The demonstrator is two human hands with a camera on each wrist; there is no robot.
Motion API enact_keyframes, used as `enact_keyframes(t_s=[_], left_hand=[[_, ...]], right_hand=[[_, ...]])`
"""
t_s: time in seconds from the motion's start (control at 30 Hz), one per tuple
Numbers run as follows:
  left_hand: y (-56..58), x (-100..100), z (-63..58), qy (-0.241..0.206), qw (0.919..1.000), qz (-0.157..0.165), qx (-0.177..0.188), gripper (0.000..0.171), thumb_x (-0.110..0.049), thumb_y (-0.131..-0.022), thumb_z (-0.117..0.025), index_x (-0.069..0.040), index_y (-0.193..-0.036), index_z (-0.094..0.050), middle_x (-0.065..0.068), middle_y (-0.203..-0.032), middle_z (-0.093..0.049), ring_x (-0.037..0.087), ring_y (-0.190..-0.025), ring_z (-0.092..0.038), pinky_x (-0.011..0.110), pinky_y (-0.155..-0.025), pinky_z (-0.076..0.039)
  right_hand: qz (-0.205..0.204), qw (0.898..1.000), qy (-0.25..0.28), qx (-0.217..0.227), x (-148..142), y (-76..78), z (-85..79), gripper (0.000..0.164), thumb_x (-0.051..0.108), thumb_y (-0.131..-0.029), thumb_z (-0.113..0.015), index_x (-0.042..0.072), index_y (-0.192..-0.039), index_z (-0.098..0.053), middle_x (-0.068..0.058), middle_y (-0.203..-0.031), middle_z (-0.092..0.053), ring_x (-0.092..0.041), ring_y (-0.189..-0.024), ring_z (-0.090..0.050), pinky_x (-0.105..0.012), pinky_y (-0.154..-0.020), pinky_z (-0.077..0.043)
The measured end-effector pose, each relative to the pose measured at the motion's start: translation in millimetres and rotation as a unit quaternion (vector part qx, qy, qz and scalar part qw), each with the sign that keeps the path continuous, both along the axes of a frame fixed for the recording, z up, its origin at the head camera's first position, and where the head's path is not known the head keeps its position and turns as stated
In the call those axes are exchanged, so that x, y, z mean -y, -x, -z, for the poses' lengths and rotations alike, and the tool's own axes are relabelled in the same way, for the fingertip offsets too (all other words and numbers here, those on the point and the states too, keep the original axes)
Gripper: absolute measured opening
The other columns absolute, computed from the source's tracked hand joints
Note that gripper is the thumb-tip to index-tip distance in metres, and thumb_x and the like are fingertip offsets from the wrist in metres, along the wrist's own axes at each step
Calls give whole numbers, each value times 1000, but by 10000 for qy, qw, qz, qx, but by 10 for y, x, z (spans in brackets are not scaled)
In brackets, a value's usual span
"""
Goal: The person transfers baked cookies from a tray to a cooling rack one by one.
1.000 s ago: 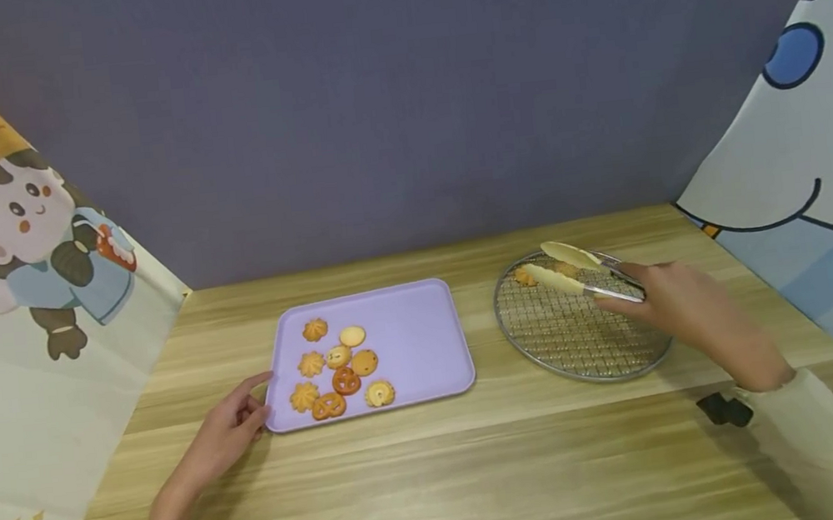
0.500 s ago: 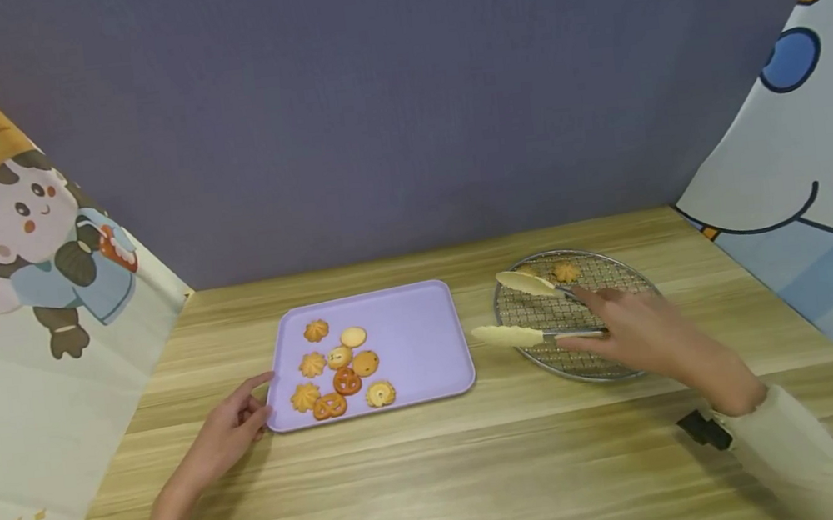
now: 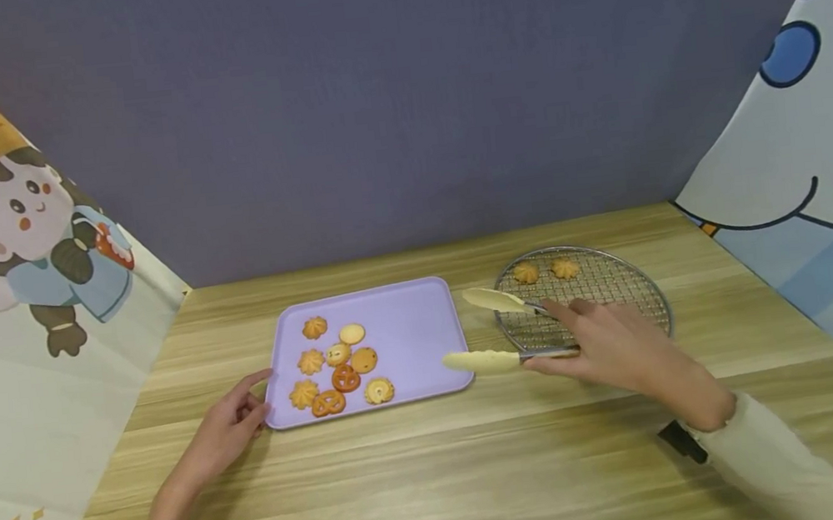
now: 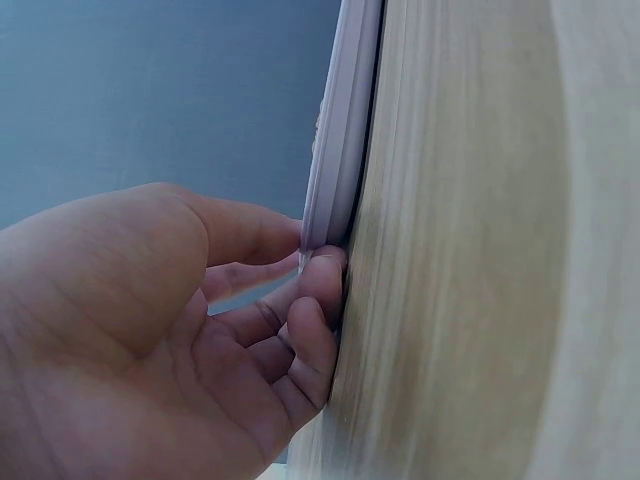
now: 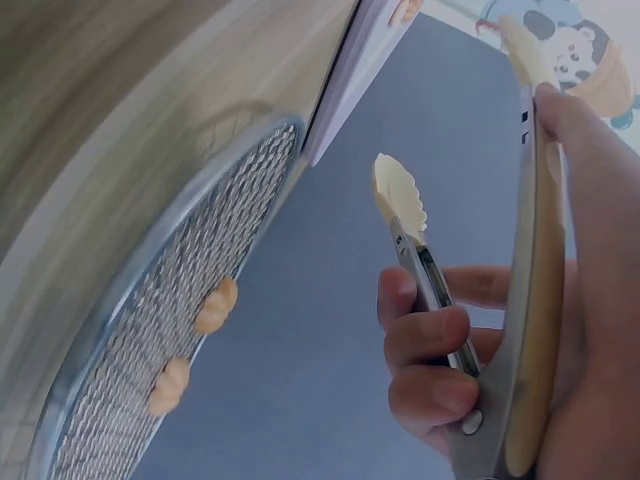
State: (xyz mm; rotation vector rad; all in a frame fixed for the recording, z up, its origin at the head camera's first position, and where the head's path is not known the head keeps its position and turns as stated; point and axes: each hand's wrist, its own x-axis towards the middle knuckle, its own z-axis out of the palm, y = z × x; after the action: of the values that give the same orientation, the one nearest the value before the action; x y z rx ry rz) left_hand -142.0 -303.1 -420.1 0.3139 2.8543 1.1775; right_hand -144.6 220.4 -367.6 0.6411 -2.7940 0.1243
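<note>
My right hand [image 3: 613, 350] grips a pair of tongs [image 5: 525, 270] with cream scalloped tips. The tongs' arms are spread apart with nothing between them, and their tips point left, one overlapping the right edge of the purple tray [image 3: 415, 327]. At the tray's left edge, my left hand [image 3: 225, 425] pinches the rim, thumb on the rim and fingertips at its side in the left wrist view. Grouped on the tray's left half are several biscuits: flower-shaped cookies [image 3: 305, 395], pretzels [image 3: 328, 402], round biscuits [image 3: 363, 360] and a ring-shaped one [image 3: 380, 391].
A round wire mesh rack [image 3: 614, 283] with a metal rim lies right of the tray, partly behind my right hand. Near its back edge sit two flower-shaped cookies [image 3: 526, 273]. A dark panel [image 3: 404, 127] rises behind the wooden table [image 3: 436, 467]; printed sheets flank both sides.
My right hand has carried the tongs left and nearer, from over the rack's cookies to the tray's right edge, and the tongs have spread wider. My left hand stays at the tray.
</note>
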Motion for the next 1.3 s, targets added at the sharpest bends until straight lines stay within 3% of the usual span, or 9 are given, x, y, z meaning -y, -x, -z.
enact_keyframes(t_s=[0.2,0.43,0.7,0.93,1.1,1.3], left_hand=[[-2,-6,-10,-84,10000,9,-31,47,-2,-100,-56,0,-145,-44,7,-81,-60,11,-64,-54,23,-53,-47],[2,-9,-8,11,10000,-7,-42,46,-3,-100,-56,0,-145,-44,6,-81,-60,11,-64,-54,23,-53,-48],[2,-3,3,-47,10000,32,-47,47,-3,-100,-55,0,-146,-43,6,-82,-60,11,-65,-54,23,-53,-47],[-4,-9,-14,-34,10000,-24,25,47,-4,-101,-56,0,-146,-43,7,-83,-60,11,-65,-53,23,-53,-47],[-9,-15,-18,-39,10000,20,-34,47,-2,-100,-56,1,-145,-44,7,-82,-60,11,-64,-53,23,-53,-47],[-7,-25,-24,-38,10000,7,-44,47,-2,-100,-56,1,-145,-44,7,-81,-59,11,-64,-53,23,-53,-47]], right_hand=[[-107,9997,-59,-207,145,6,-6,93,81,-74,-62,10,-134,-61,-12,-91,-68,-9,-46,-44,-23,-35,-31],[-465,9979,-65,-453,334,50,-5,92,80,-71,-66,9,-130,-63,-7,-82,-64,-9,-48,-45,-21,-35,-29],[-775,9943,-135,-724,627,82,21,98,87,-74,-55,3,-125,-63,-9,-81,-65,-12,-53,-51,-18,-34,-27],[-771,9958,-195,-460,963,106,48,94,80,-73,-64,-1,-121,-65,-14,-81,-67,-13,-48,-50,-19,-33,-29],[-592,9979,-251,-105,1161,99,101,96,82,-76,-59,-4,-120,-66,-9,-71,-63,-11,-45,-44,-23,-34,-32],[-604,9972,-345,-282,1271,58,122,89,81,-76,-60,-2,-105,-70,-2,-57,-50,-10,-42,-41,-24,-32,-30]])
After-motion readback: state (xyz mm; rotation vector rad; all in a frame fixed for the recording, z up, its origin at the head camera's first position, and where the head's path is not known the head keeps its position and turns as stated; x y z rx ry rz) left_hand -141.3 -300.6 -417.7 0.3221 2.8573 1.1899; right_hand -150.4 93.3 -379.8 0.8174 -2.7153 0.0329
